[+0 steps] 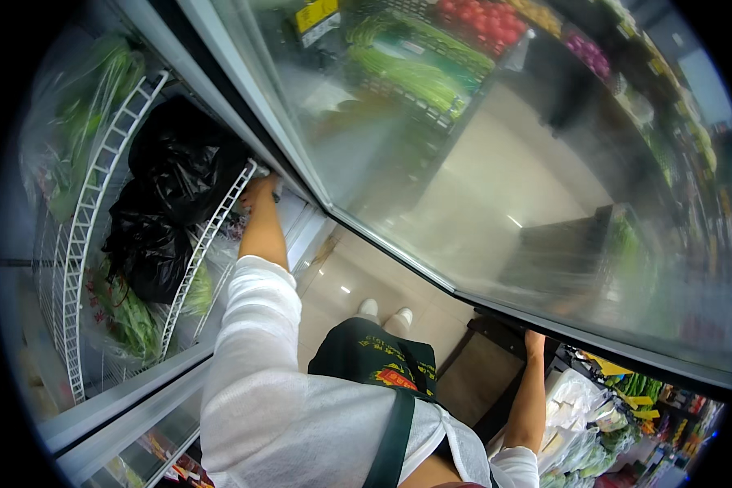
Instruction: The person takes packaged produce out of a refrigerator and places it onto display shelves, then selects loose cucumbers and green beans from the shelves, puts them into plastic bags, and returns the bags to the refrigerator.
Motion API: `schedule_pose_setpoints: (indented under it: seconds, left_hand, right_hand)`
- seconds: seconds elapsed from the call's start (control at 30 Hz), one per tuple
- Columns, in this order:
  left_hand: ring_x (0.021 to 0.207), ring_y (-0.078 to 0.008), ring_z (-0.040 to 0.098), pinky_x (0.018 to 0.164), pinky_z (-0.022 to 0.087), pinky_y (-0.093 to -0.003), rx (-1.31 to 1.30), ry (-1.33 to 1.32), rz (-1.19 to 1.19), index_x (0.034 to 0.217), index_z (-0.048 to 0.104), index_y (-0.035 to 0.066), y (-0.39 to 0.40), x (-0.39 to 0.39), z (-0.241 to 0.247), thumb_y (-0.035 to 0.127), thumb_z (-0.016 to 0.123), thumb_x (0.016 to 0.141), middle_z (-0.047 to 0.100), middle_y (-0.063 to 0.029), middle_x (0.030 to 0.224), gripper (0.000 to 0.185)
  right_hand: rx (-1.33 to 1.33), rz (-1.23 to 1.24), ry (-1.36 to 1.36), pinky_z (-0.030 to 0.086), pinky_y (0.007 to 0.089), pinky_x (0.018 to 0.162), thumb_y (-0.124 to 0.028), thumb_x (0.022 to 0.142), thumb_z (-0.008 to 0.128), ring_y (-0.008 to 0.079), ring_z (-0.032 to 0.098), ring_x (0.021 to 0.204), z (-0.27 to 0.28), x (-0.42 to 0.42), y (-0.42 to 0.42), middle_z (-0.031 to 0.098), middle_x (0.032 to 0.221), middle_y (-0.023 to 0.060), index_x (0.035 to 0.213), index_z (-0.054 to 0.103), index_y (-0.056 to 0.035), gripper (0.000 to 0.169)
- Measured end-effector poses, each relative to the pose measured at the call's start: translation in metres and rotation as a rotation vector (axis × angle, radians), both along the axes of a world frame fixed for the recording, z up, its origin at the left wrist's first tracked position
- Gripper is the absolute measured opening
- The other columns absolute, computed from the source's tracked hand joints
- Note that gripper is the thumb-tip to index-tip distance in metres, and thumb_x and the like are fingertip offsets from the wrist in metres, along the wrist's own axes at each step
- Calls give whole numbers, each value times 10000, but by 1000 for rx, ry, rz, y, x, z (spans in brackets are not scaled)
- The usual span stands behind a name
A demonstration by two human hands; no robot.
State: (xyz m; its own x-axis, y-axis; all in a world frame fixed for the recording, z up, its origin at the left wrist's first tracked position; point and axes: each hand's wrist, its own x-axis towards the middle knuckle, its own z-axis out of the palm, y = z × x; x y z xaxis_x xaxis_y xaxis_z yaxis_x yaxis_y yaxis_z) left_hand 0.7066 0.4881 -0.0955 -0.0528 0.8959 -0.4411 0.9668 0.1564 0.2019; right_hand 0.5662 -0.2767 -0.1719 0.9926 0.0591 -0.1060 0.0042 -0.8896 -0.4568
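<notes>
My left hand (260,188) reaches into an upright glass-door cooler, at the front end of a white wire shelf (202,244); its fingers are partly hidden, and what they hold cannot be told. Black plastic bags (180,161) lie on the shelf beside it, with leafy greens in clear plastic (125,311) below them. More bagged produce lies under the shelf edge. My right hand (534,343) is at the edge of the open, fogged glass door (439,183), its fingers mostly hidden behind the dark frame.
Bagged greens (85,122) rest on another wire shelf at the left. A dark stand (488,360) is beside my right arm, near white plastic bags (570,396) and vegetables. Through the glass, produce crates with green stalks (409,73) and red produce (482,21) show. Tiled floor (341,274) lies below.
</notes>
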Motion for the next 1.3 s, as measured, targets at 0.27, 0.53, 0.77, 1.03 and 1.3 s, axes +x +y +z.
schedule_pose_setpoints:
  seconds: [0.27, 0.53, 0.77, 1.03, 1.3]
  left_hand:
    - [1050, -257, 439, 855, 381, -418, -136, -897, -133, 1130, 494, 39, 76, -36, -57, 298, 695, 631, 429, -163, 1197, 597]
    - [974, -192, 499, 813, 403, -278, -1, -1376, -77, 1211, 399, -9, -22, -89, -35, 44, 641, 606, 498, -122, 1125, 653]
    - [998, -206, 487, 871, 374, -294, -294, -1390, 94, 1236, 365, -8, -181, -220, 63, 16, 596, 641, 487, -92, 1134, 639]
    - [932, -241, 542, 802, 448, -328, -667, -1295, 58, 1215, 349, -42, -275, -441, 138, 34, 631, 633, 522, -147, 1063, 650]
    - [937, -238, 541, 812, 440, -329, -532, -1222, 175, 1202, 365, -40, -280, -597, 146, 50, 624, 625, 529, -143, 1049, 638]
  right_hand:
    - [34, -68, 2, 324, 394, 941, -96, 849, 400, 370, 415, 1109, 40, -5, 52, 487, 1139, 240, 1089, 494, 43, 293]
    - [24, -4, -14, 302, 395, 966, -83, 845, 413, 368, 397, 1129, 67, 2, 69, 464, 1173, 233, 1110, 486, 33, 299]
    - [-348, 307, 117, 187, 388, 1041, -33, 808, 370, 340, 257, 1239, 52, 36, 50, 320, 1319, 197, 1237, 375, 14, 431]
    - [278, 130, -131, 404, 420, 715, -82, 821, 390, 417, 516, 838, 78, 11, 89, 555, 875, 277, 932, 536, 82, 246]
    - [137, 668, -140, 349, 454, 868, -50, 758, 484, 434, 457, 981, 126, -142, 148, 518, 998, 272, 994, 528, 49, 260]
